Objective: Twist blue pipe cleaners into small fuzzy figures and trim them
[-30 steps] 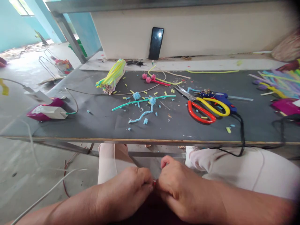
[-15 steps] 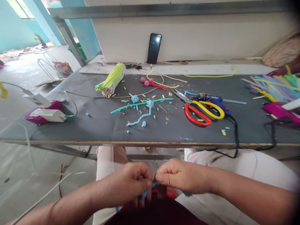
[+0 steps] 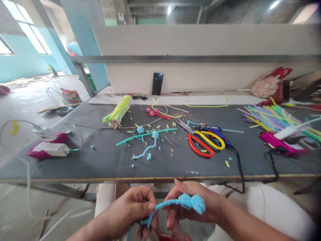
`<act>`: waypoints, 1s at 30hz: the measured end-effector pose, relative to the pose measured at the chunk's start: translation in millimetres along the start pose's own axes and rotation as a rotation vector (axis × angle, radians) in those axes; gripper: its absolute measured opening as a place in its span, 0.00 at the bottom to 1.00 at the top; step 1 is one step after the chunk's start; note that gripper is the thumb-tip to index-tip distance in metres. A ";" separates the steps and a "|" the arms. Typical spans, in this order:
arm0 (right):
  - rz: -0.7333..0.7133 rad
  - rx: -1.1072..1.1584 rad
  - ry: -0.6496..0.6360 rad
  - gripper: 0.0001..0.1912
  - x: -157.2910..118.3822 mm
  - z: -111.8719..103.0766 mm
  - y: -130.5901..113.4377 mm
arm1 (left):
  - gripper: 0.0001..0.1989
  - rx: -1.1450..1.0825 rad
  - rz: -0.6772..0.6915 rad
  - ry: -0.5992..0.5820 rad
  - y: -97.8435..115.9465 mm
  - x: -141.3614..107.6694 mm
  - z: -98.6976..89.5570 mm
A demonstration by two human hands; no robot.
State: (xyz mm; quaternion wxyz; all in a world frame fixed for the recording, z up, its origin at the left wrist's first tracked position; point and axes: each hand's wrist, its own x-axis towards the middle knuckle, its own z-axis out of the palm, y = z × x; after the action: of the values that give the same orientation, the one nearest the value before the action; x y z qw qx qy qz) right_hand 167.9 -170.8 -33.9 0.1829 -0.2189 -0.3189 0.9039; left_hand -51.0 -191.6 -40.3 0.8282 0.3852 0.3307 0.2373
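1. Currently, a blue fuzzy stem (image 3: 167,203) with a puffed head (image 3: 198,204) is held up close to the body, on the near side of the worktop's front edge.
2. Its long axis runs roughly left to right between the hands, bending downward at the left end, head at the right.
3. The left hand (image 3: 139,204) pinches the stem near that bent end, thumb against fingers.
4. The right hand (image 3: 188,215) is loosely spread behind the head, thumb apart from curled fingers; it is the nearer hand to the head, though whether they touch I cannot tell.
5. Beyond, on the dark worktop (image 3: 87,167), a blue puffed piece (image 3: 155,135) lies at a green stem (image 3: 132,139).
6. Farther right, scissors (image 3: 191,130) lie beside a glue gun (image 3: 216,130).
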 end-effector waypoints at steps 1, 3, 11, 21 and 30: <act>-0.113 0.048 0.075 0.28 -0.8 2.1 1.5 | 0.15 -0.047 0.024 0.003 0.0 3.7 0.8; -0.258 0.182 0.167 0.23 -2.1 6.9 3.6 | 0.15 -0.117 0.072 -0.007 1.0 12.2 3.7; -0.532 -0.078 0.493 0.17 -1.1 23.9 -2.5 | 0.18 -0.259 0.219 -0.032 -3.9 52.3 21.3; -0.383 -0.618 0.835 0.16 5.2 20.9 -38.4 | 0.08 0.498 0.295 0.343 26.3 58.4 41.9; -0.445 -0.577 0.789 0.16 4.3 0.6 -76.2 | 0.06 0.502 0.236 0.290 63.8 93.6 48.3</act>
State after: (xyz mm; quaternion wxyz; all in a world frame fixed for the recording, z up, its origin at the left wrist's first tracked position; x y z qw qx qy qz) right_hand 178.6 -113.5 15.4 0.4083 -0.5106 -0.5000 0.5680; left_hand 38.0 -116.4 -0.4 0.6183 0.5755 0.4466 0.2951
